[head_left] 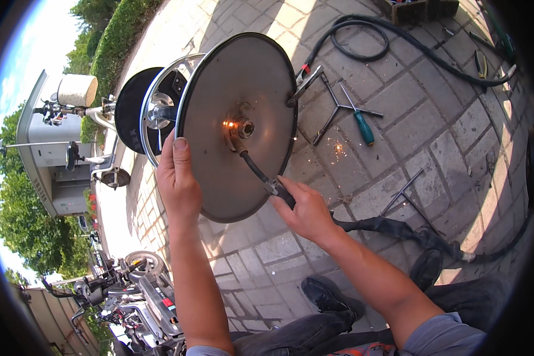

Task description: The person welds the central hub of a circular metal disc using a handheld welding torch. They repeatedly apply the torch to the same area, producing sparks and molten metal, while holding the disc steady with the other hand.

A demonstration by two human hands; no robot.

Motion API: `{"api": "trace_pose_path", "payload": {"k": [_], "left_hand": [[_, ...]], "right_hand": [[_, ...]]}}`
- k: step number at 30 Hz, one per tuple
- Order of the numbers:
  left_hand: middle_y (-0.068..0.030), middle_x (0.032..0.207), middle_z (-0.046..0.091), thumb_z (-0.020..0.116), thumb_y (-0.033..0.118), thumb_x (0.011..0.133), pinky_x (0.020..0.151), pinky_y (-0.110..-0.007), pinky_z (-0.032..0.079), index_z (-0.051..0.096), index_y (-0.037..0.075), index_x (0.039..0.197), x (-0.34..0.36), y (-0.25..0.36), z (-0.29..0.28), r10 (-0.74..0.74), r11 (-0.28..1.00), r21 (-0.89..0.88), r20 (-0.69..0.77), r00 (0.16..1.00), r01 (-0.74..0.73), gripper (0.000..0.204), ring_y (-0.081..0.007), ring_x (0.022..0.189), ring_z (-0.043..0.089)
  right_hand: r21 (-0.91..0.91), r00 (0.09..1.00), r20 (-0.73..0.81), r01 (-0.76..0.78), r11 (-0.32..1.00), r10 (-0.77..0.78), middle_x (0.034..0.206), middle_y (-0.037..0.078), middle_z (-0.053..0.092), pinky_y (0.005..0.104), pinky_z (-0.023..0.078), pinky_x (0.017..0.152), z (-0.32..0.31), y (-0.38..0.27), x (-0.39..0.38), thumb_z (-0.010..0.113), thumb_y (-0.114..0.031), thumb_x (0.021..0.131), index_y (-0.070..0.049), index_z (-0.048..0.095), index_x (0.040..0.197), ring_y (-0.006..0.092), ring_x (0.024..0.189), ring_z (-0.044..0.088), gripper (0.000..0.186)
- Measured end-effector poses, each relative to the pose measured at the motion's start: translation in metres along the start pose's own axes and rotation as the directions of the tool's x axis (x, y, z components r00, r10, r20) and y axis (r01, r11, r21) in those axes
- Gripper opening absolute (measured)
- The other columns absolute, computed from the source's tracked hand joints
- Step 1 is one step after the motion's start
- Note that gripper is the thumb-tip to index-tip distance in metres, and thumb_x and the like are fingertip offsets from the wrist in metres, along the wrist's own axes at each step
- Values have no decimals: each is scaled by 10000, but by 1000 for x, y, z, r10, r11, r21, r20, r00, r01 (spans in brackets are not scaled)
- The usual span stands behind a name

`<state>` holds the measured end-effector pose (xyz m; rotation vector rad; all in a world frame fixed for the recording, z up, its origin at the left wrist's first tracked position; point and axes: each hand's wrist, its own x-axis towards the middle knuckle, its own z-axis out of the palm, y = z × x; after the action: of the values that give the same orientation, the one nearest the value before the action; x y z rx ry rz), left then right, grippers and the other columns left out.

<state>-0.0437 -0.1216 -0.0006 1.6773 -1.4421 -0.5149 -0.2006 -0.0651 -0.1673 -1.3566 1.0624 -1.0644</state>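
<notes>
A round dark metal disc [231, 77] stands upright, with a silver ring [151, 89] and a black disc [130, 95] behind it. My left hand [178, 178] grips the metal disc's left rim, thumb on its face. My right hand [302, 210] is closed on the handle of a welding torch [260, 172], whose tip is at the central hub [247, 128]. Orange sparks glow there, and more show over the paving to the right. A metal clamp [305, 82] bites the disc's right edge.
Paving [391, 107] carries a green screwdriver [363, 126], three-armed wrenches [337, 108], pliers [480, 65] and cables [424, 56]. Scooters [154, 296] crowd the lower left; another [101, 160] stands beyond the discs, near a hedge [110, 62] and grey building [53, 160]. My shoes [326, 296] are below.
</notes>
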Motion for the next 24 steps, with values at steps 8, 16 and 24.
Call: {"api": "trace_pose_path", "payload": {"k": [8,16,24], "left_hand": [[-37,1054,663,493,360,1051,828,-224,467,574,-24,1269,-1,0,0,-8,1000,-4,2,1000,8,449,-88,949,594],[-27,1041,658,494,354,1052,826,-225,466,588,-23,1247,1,-6,-2,-24,999,31,-49,999,26,434,-83,947,588],[-29,1051,667,467,313,1064,810,-202,454,564,-15,1311,0,1,-1,-12,1000,-22,23,1000,13,421,-78,933,590]], "right_hand": [[-11,1000,-10,-19,1000,19,916,247,658,467,516,733,-3,-3,19,693,-303,877,10,614,1220,422,845,652,471],[118,996,54,-73,990,67,960,236,667,438,514,772,-4,8,27,697,-304,876,4,621,1227,400,891,654,474],[115,996,57,-76,990,70,910,235,681,442,508,763,-6,5,27,697,-304,870,9,622,1219,403,874,660,475]]}}
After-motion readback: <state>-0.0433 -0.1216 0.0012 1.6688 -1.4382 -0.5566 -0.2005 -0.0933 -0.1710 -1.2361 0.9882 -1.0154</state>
